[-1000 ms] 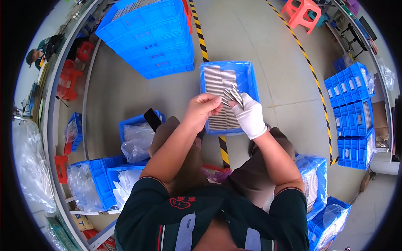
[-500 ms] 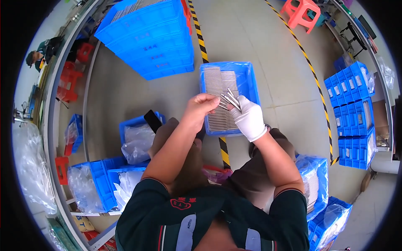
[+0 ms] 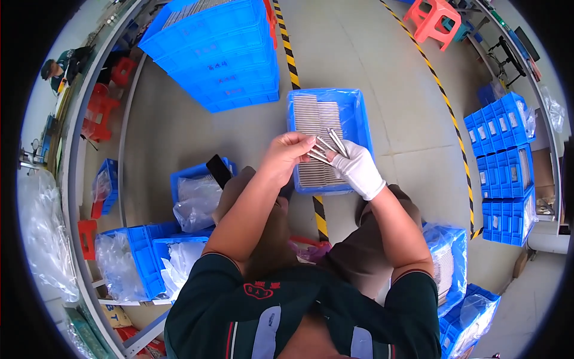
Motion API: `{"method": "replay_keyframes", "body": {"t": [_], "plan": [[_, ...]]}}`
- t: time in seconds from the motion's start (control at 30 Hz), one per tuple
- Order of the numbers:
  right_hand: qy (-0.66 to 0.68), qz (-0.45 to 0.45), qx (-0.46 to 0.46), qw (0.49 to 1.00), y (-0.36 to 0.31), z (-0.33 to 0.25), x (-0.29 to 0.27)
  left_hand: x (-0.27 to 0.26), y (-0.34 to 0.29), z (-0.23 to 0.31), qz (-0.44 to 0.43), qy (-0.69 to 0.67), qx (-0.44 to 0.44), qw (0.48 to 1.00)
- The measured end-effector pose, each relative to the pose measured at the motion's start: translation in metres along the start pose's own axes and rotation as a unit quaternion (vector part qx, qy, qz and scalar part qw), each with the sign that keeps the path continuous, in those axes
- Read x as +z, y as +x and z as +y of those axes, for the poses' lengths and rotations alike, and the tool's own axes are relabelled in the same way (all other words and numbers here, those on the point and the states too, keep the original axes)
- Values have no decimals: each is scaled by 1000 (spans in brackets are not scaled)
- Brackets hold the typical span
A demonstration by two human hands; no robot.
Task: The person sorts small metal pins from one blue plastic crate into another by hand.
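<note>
I hold a bunch of thin metal rods (image 3: 327,148) in my gloved right hand (image 3: 359,170) above the blue tray (image 3: 361,128), my bare left hand (image 3: 287,154) pinching one, so I think I'm sorting them.

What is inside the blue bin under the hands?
The bin holds neat rows of thin metal rods. Both hands cover its near part, so what lies there is hidden.

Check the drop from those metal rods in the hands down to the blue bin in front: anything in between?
Nothing visible blocks it. The metal rods are pinched between the bare left hand and the white-gloved right hand, directly over the open blue bin. Inside it only rows of the same rods show, with no lid or bag across the top.
</note>
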State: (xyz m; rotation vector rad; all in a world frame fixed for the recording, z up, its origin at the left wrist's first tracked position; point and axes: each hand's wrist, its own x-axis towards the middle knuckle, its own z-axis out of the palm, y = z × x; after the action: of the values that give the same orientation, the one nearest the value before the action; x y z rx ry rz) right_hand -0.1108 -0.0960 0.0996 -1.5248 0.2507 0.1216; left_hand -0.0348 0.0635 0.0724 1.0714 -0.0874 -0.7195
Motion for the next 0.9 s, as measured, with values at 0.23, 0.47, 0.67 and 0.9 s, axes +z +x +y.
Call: {"method": "replay_keyframes", "body": {"t": [0.23, 0.47, 0.67, 0.9], "plan": [[-96, 19, -19, 995, -1, 5, -3, -5, 0, 5, -41, -23, -68, 997], [-222, 59, -117, 966, 2, 10, -8, -2, 2, -1, -25, -21, -49, 998], [-257, 56, -135, 955, 1, 9, -7, 1, 0, 1, -15, 74, -24, 997], [-154, 26, -73, 985, 1, 9, -7, -3, -1, 4, -19, 108, 6, 994]]}}
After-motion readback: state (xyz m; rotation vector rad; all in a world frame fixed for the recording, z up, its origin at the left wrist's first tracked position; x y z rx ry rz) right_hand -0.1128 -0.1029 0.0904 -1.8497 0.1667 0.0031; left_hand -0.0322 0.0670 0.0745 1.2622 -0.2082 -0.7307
